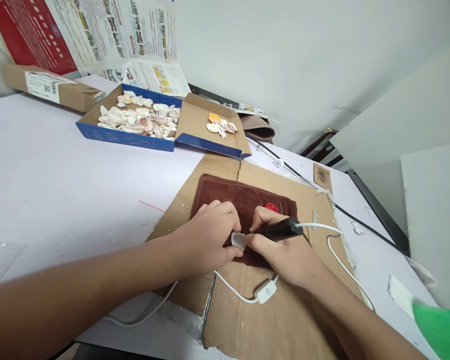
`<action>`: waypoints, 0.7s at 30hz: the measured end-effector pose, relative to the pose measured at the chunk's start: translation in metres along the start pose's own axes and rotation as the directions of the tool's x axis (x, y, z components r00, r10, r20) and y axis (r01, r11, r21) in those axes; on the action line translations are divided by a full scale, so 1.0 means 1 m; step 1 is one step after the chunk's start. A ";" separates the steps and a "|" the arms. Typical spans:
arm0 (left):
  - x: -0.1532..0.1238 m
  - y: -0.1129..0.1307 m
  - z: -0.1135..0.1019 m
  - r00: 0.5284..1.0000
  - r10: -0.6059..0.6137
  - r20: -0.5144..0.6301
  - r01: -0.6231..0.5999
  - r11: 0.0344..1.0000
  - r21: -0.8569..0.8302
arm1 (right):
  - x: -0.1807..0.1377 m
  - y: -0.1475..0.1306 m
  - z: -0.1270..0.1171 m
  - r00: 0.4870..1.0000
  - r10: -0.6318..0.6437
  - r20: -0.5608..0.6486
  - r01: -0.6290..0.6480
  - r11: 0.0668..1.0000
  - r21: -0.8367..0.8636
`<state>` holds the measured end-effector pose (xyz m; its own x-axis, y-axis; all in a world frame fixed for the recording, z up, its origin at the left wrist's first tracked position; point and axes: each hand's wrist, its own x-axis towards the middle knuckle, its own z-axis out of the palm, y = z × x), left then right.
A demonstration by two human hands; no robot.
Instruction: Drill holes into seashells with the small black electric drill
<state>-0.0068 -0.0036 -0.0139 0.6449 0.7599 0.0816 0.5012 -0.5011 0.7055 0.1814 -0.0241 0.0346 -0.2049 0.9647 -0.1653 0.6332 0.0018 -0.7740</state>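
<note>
Between the thumb and fingers of my left hand (213,237) sits a small white seashell (238,241), pressed down over a brown cloth (228,190). Small dark specks show on the shell's face. My right hand (281,245) is closed around a black electric engraving pen (281,228), held like a pencil with its front end at the shell's right edge. The pen's tip is hidden by my fingers. A white cord (318,225) runs from its rear end. Just beyond my right hand, a red round object (271,206) rests on the cloth.
Cardboard (255,320) lies under the cloth. An inline switch (265,291) sits on the cord near my wrists. A small wrench (314,220) lies to the right. Behind stands an open blue box (127,140) of shells, with several more shells (221,125) on its lid.
</note>
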 end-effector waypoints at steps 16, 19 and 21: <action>-0.001 0.003 0.003 0.999 0.010 -0.052 -0.007 0.998 0.068 | 0.002 0.005 -0.008 0.999 -0.036 0.032 0.034 0.997 0.073; -0.005 0.007 -0.001 0.992 0.072 -0.100 -0.057 0.988 0.146 | -0.004 0.014 -0.007 1.000 -0.021 0.009 0.019 0.990 0.143; -0.009 0.014 -0.004 0.980 0.149 -0.131 -0.113 0.962 0.250 | -0.007 0.020 -0.005 0.999 -0.024 -0.043 0.031 0.986 0.164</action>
<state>-0.0084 -0.0156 -0.0020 0.6314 0.7243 0.2771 0.5534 -0.6711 0.4933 0.1992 -0.0296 0.0228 -0.1876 0.9749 -0.1200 0.4958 -0.0115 -0.8684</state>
